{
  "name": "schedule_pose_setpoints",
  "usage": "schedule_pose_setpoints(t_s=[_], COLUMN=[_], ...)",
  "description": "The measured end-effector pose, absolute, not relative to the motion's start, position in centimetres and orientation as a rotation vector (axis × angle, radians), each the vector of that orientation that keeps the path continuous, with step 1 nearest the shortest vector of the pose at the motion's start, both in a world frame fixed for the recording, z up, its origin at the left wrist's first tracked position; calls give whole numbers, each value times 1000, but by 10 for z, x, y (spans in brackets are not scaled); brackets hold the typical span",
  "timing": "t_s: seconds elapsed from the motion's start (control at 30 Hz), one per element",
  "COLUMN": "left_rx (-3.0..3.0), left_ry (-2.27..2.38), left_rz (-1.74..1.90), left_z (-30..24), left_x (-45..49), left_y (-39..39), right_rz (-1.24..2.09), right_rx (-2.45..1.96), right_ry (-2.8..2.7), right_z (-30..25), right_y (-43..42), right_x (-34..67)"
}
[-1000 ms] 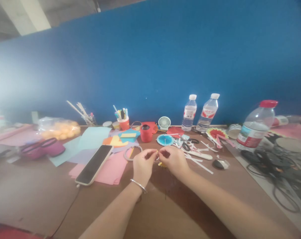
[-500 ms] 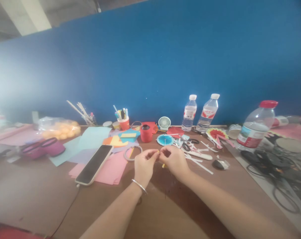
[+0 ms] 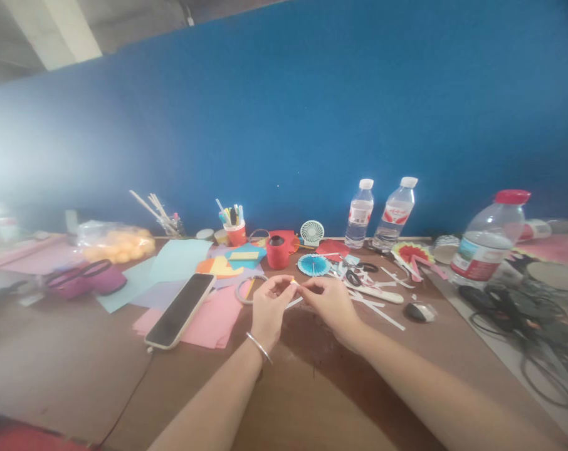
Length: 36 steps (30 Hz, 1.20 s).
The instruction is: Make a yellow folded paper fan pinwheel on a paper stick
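Note:
In the middle of the desk my left hand, with a silver bangle on its wrist, is closed in a pinch. A small yellow and white piece shows at its fingertips, too small to make out fully. My right hand is pinched against the same spot, fingertips meeting those of the left; the fingers hide what lies between them. Just below the fingertips a white paper strip lies on the desk. Beyond the hands stand a red cup-like container and a blue pleated paper rosette.
Left of my hands lie a phone and pink paper, beside a roll of tape. On the right are scissors, a white-handled tool, a mouse and a large bottle. Two smaller bottles stand behind.
The yellow strip that hung below my right fingers no longer shows there; yellow now shows at the left fingertips. The fingers have shifted slightly left, and the view has moved a little.

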<state>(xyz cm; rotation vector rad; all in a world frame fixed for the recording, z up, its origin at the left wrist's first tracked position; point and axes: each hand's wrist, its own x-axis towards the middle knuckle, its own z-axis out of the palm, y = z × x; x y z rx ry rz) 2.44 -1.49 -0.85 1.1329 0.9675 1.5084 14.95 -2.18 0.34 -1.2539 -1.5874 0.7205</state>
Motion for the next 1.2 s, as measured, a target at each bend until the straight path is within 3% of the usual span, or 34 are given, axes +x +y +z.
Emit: schedule_pose_setpoints(t_s=[0.23,0.53,1.2], left_rx=[1130,1127,1126], left_ry=[988,917,888], left_rz=[1497,1416,1424], left_z=[-8,-8,-8], left_x=[24,19,18], left_y=[-13,-11,-11], right_rz=[770,1268,1287], right_rx=[-1259,-1131,-1140], right_ry=[-1536,-1234,-1210], right_z=[1,-5,-2], right_y=[-19,-10,-12], right_x=[149,150,147])
